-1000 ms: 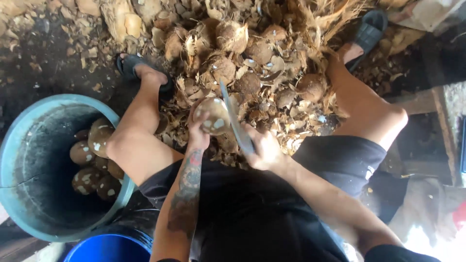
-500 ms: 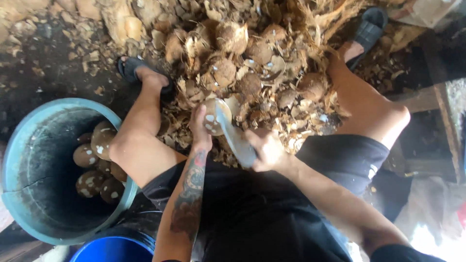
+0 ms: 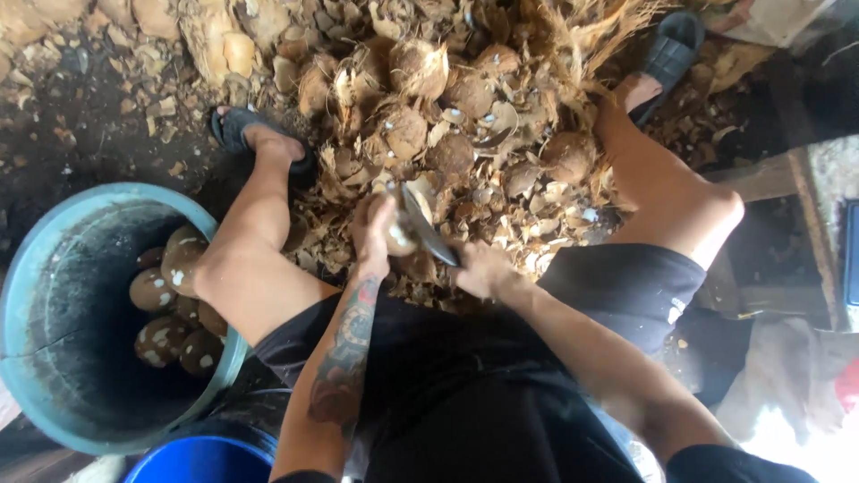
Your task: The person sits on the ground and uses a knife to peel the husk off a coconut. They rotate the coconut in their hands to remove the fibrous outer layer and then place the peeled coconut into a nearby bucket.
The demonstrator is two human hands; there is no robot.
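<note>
Seated person trimming a coconut over a heap of husks.

Left of the husk heap [image 3: 447,134] stands a light-blue tub [image 3: 27,295] holding peeled coconuts [image 3: 165,304]. At the heap's near edge, the left hand [image 3: 374,231] has its fingers closed round a coconut [image 3: 400,237]. Just right of it, the right hand [image 3: 479,268] grips the handle of a knife [image 3: 428,228], blade resting against the coconut.

Soft daylight falls evenly on the husk pile [image 3: 465,134], while the ground at the left lies in deep shadow. The bottom right corner is blown out in white glare. The hands and blade [image 3: 428,234] are smeared by motion blur. Edges bend with wide-angle distortion.
</note>
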